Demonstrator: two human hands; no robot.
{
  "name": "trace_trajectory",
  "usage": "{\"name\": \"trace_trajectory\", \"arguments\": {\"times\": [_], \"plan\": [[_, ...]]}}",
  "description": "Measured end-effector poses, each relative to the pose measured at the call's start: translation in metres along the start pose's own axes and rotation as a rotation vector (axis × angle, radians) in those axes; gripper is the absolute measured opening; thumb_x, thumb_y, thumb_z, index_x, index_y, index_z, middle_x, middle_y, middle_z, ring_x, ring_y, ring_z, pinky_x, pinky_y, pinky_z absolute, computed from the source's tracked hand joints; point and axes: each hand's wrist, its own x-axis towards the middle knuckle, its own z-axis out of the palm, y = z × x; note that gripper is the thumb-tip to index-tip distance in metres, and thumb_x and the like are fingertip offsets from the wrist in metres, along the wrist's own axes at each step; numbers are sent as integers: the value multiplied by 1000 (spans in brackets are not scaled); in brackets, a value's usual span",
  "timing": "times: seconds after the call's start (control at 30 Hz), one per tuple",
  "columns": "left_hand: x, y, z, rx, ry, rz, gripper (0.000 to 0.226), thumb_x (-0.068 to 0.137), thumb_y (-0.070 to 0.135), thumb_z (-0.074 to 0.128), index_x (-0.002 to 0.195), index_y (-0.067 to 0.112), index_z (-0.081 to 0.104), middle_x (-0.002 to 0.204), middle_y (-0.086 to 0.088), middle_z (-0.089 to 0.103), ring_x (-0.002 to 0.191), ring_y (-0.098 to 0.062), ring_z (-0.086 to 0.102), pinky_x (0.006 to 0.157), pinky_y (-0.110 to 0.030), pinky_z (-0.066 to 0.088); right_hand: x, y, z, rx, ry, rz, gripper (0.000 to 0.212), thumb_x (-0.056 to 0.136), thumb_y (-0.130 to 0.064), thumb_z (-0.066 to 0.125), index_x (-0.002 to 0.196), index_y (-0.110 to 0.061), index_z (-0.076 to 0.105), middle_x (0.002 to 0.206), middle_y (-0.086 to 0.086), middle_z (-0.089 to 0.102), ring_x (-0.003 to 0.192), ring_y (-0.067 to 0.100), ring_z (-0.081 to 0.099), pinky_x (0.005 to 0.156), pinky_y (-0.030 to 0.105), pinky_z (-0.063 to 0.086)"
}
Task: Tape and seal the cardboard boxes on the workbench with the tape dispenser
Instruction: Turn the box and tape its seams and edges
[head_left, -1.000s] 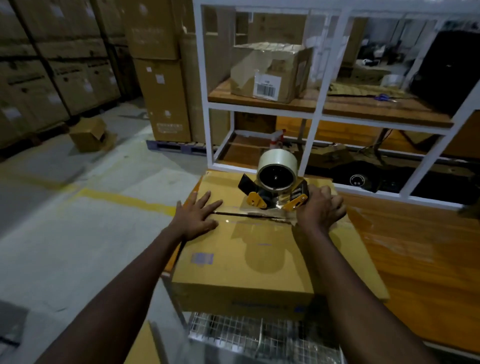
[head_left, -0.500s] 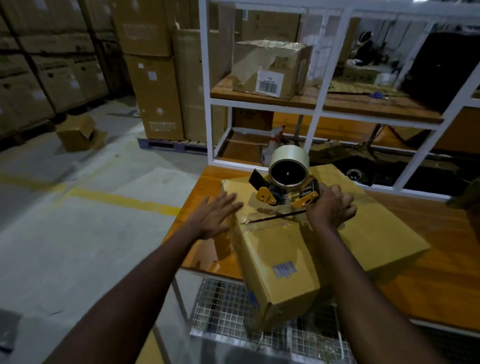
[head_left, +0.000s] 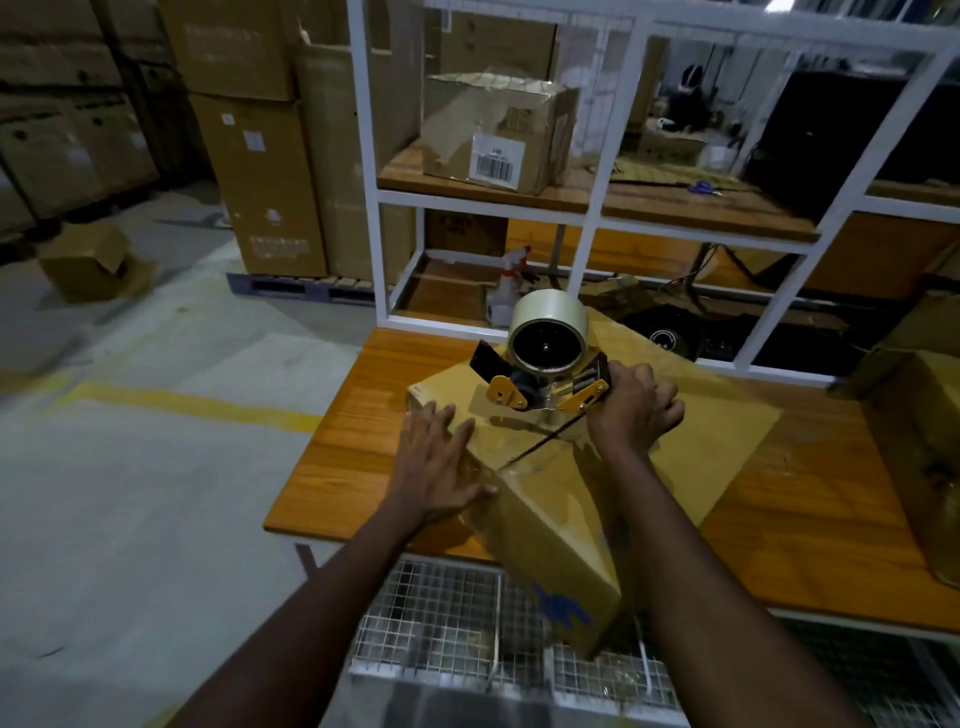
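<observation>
Box: turned further, corner overhanging surface. Left hand: now flat, released, on box. Right hand: grasping dispenser. Second box at right.

Both forearms were bare to the frame edge; no sleeve was visible. The left hand and right hand were ungloved. No ring, watch or band showed on either.
</observation>
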Motion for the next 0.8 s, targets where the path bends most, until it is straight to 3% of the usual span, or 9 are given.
{"name": "trace_trajectory", "arguments": {"times": [0.07,0.13,0.2,0.33,0.43,0.57,0.7,0.8], "plan": [[-7,26,5,-9,29,3,105,71,95,21,142,21,44,149,-22,34,143,-41,23,116,-60,6,1,6,-4,-6,-6,-18,12,85,-19,59,89,-29,62,101,4,55,97,34,43,90,45,30],[-5,31,-1,-42,31,108,98,74,93,17,134,23,49,136,-23,42,133,-39,36,112,-60,22,1,14,-7,-15,-18,-32,15,84,-18,61,92,-30,63,102,3,55,97,33,43,90,45,30],[3,20,-15,-17,6,217,91,79,89,14,138,27,46,139,-20,40,128,-36,39,105,-55,35,1,19,-10,-16,-18,-33,13,84,-20,61,93,-29,64,102,3,56,97,33,43,89,45,30],[14,-2,-21,146,-80,241,79,88,79,8,153,36,22,159,-13,24,142,-37,26,111,-52,30,-1,26,-20,29,11,-14,10,87,-23,57,92,-27,64,102,3,56,97,33,43,89,44,29],[9,6,-8,156,-26,202,64,95,68,21,151,37,28,155,-13,34,138,-39,34,107,-52,33,2,30,-30,33,41,-2,9,87,-21,59,92,-25,64,101,5,57,98,34,44,89,44,29],[-1,31,6,142,89,131,60,96,67,24,145,36,40,147,-13,44,131,-39,42,102,-52,37,11,27,-40,32,59,40,10,87,-18,59,93,-24,65,104,7,57,102,37,45,93,46,29],[-10,80,12,96,144,13,59,92,71,34,141,38,43,145,-11,45,127,-35,41,96,-46,36,15,25,-52,85,52,35,10,86,-19,61,93,-26,65,104,6,57,105,37,44,96,47,29],[-12,114,6,124,120,31,59,90,69,39,143,42,38,144,-6,41,122,-30,39,89,-43,35,17,27,-61,110,44,-5,9,88,-20,62,93,-27,65,103,5,56,104,36,44,93,46,29]]}}
